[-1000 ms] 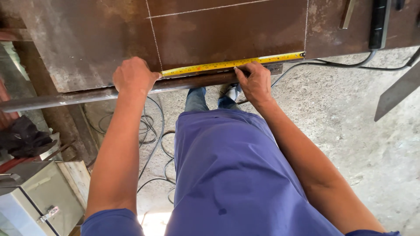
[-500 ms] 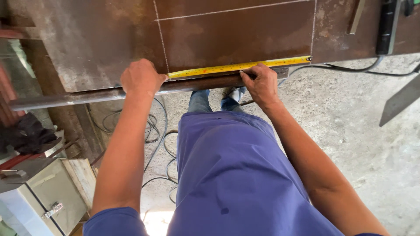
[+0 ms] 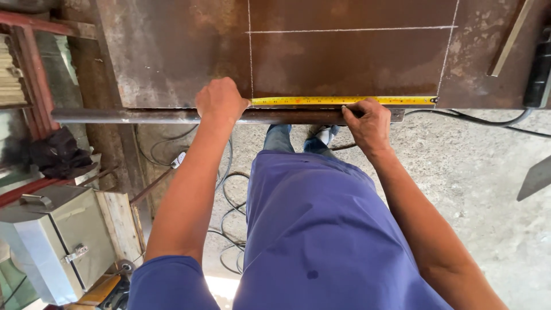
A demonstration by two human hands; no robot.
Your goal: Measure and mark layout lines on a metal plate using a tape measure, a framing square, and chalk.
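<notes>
Both hands' fingers clamp the tape measure (image 3: 344, 101) against the pipe (image 3: 149, 116), seemingly.

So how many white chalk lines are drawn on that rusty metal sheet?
3. One vertical chalk line runs above the left hand, one horizontal line crosses the sheet, and another vertical line is at the right. More may lie outside view.

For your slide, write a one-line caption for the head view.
Both hands, left hand and right hand, stretch a yellow tape measure along a rusty steel plate.
</notes>
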